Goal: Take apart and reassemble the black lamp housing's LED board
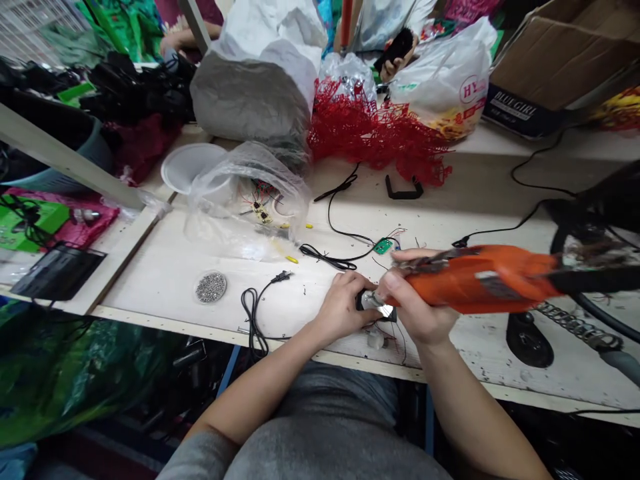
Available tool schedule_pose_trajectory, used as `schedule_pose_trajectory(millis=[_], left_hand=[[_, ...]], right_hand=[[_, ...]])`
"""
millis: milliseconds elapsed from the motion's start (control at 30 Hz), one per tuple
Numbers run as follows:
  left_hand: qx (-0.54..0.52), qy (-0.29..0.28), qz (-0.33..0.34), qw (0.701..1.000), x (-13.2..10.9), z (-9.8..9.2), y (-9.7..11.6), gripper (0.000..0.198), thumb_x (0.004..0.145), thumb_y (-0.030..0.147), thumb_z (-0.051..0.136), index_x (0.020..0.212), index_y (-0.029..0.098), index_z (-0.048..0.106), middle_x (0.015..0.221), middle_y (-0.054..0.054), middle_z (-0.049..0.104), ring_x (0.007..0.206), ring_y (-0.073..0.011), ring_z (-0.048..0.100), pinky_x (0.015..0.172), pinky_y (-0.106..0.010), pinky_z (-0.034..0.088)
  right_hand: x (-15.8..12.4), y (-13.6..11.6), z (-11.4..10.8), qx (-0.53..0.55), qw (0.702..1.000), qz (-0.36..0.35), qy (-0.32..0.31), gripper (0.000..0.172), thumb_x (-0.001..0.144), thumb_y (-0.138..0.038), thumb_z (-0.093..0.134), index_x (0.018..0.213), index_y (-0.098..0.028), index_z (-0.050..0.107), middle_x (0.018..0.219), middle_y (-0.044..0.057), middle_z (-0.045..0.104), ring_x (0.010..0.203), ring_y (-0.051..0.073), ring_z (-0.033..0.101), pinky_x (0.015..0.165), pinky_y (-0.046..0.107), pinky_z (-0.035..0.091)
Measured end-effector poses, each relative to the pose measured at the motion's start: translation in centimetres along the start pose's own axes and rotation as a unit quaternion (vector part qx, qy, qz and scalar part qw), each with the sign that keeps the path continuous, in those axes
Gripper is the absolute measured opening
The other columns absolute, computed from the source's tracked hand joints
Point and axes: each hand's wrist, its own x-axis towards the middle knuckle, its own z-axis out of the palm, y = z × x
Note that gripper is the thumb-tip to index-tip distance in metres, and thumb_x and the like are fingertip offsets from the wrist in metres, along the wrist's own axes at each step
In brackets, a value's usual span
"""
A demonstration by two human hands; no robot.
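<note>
My right hand (420,310) is wrapped round an orange power screwdriver (480,277), its metal tip pointing left and down. Under that tip lies a small black device (389,312) with a pale, bright inner face, partly hidden by both hands. My left hand (345,303) grips the left side of this device, fingers curled over its edge. Thin wires trail from it toward the table's front edge, beside a small clear piece (376,340). Just beyond my hands rests a green circuit board (383,246) with thin red wires and a black cable (330,257).
A round dish of small screws (211,287) and a coiled plug cord (255,313) lie to the left. Behind are a clear plastic bag (250,207), a white bowl (193,167) and red netting (370,130). A soldering-iron stand coil (575,327) sits right. Another person's hand (397,60) shows across the table.
</note>
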Motion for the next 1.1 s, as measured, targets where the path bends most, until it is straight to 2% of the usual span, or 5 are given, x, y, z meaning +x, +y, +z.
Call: schedule_pose_trajectory(millis=[100,200,367,633,1100], left_hand=[[0.024,-0.006,0.01,1.0,0.0,-0.2,0.2,0.043,0.069,0.027,0.087,0.108,0.023,0.07,0.11,-0.006,0.065,0.108,-0.0272,0.057,0.099,-0.043,0.046],[0.061,-0.004,0.044,0.997,0.0,-0.5,0.6,0.047,0.072,0.029,0.085,0.116,0.024,0.069,0.122,-0.008,0.062,0.117,-0.0291,0.053,0.105,-0.047,0.043],[0.12,-0.043,0.081,0.989,0.5,-0.8,1.3,0.035,0.081,0.026,0.077,0.116,0.023,0.07,0.121,-0.008,0.064,0.111,-0.0288,0.053,0.101,-0.046,0.043],[0.172,-0.093,0.109,0.975,1.0,-1.3,1.7,0.022,0.09,0.026,0.069,0.111,0.019,0.067,0.114,-0.009,0.07,0.106,-0.0275,0.057,0.094,-0.042,0.043],[0.193,-0.077,0.162,0.965,1.0,-1.0,1.1,0.015,0.092,0.021,0.06,0.107,0.019,0.064,0.107,-0.009,0.07,0.103,-0.0261,0.063,0.093,-0.042,0.05]], right_hand=[[0.4,-1.7,-0.8,0.059,0.995,-0.055,0.063,0.02,0.081,-0.018,0.072,0.098,-0.022,0.063,0.057,-0.007,0.058,0.043,0.013,0.055,0.043,0.03,0.047],[0.2,-2.2,-2.0,0.058,0.992,-0.047,0.104,0.019,0.078,-0.018,0.074,0.093,-0.021,0.063,0.054,-0.008,0.057,0.04,0.013,0.054,0.042,0.028,0.046],[-1.5,-0.7,-3.4,0.02,0.995,0.014,0.101,0.019,0.08,-0.021,0.074,0.095,-0.02,0.062,0.055,-0.007,0.058,0.042,0.013,0.054,0.045,0.028,0.048],[-2.3,0.4,-3.2,0.014,0.995,0.02,0.095,0.021,0.081,-0.021,0.076,0.098,-0.021,0.063,0.063,-0.007,0.059,0.045,0.012,0.056,0.048,0.029,0.049],[-1.8,0.2,-2.1,-0.002,0.994,0.032,0.101,0.023,0.079,-0.027,0.076,0.095,-0.02,0.061,0.063,-0.007,0.056,0.045,0.01,0.052,0.044,0.025,0.046]])
